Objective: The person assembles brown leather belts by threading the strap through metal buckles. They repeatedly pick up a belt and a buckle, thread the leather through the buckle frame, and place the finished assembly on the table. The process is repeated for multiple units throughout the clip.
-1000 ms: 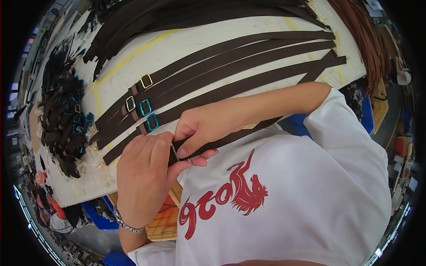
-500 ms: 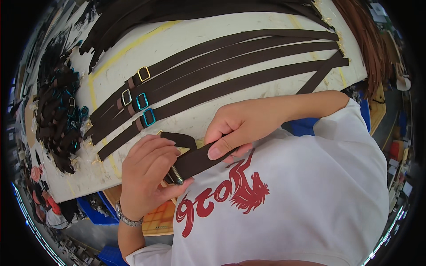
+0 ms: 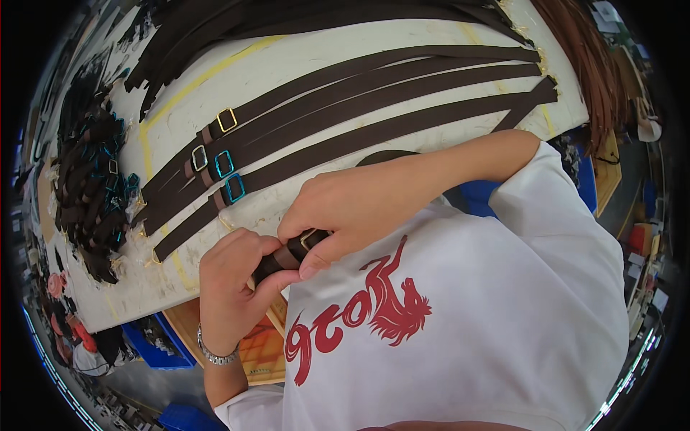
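Between the two hands, just off the near edge of the tabletop and close to the white shirt, a dark brown strap is held in the air. The left hand, at about 7 o'clock from the strap, is closed around its lower end. The right hand, at about 2 o'clock, pinches the part with the small metal buckle between thumb and fingers. I judge the strap to be light and flexible, like thin leather or a similar material; it bends easily but is flat and somewhat stiff across its width, so it should not slip from a firm pinch. The best place to take hold is probably the flat band on both sides of the buckle, because the buckle itself is small and hard and could turn. The strap looks matte, narrow and even, with a brown loop beside the buckle. At 11 o'clock, four similar long straps lie side by side on the tabletop, two with blue-covered buckles. At 9 o'clock, a heap of short dark pieces sits near the tabletop edge.
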Available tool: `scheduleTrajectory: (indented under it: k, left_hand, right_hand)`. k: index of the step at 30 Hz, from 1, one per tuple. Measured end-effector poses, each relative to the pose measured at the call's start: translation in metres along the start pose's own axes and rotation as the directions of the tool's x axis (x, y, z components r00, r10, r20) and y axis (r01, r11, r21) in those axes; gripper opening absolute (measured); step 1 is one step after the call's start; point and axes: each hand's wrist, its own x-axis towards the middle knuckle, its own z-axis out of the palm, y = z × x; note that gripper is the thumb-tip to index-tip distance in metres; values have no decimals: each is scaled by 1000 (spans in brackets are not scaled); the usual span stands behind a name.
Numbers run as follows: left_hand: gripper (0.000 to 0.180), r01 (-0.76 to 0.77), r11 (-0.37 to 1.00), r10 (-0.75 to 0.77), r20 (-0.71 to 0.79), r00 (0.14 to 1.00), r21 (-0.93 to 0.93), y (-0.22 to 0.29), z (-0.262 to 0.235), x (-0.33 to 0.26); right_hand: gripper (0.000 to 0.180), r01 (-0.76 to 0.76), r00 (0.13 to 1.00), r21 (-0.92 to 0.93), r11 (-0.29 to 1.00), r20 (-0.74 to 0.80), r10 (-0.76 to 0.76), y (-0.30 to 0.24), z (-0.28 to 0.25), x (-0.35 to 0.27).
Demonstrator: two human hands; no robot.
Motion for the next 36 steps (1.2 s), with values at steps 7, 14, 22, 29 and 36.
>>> scheduleTrajectory:
  k: [7,14,22,29,36]
  left_hand:
    - [29,-35,889,31,-17,999,-456,-25,15,-13]
    - [13,407,768,-315,261,912,-494,-36,-6,-26]
    - [23,535,845,-506,-331,797,-4,-116,-94,-101]
    - [32,438,749,-204,-455,867,497,-175,-82,-141]
    - [39,269,583,49,-363,930,767,-186,-56,-102]
  right_hand:
    - [28,113,993,90,989,19,-115,-2,10,4]
    - [35,-127,992,180,975,38,122,0,2,-8]
    - [37,-397,889,276,876,-121,441,37,-68,-111]
    - [49,-803,352,-69,592,-856,378,113,-99,-323]
    - [44,-956,138,-180,234,-973,-184,169,-70,-452]
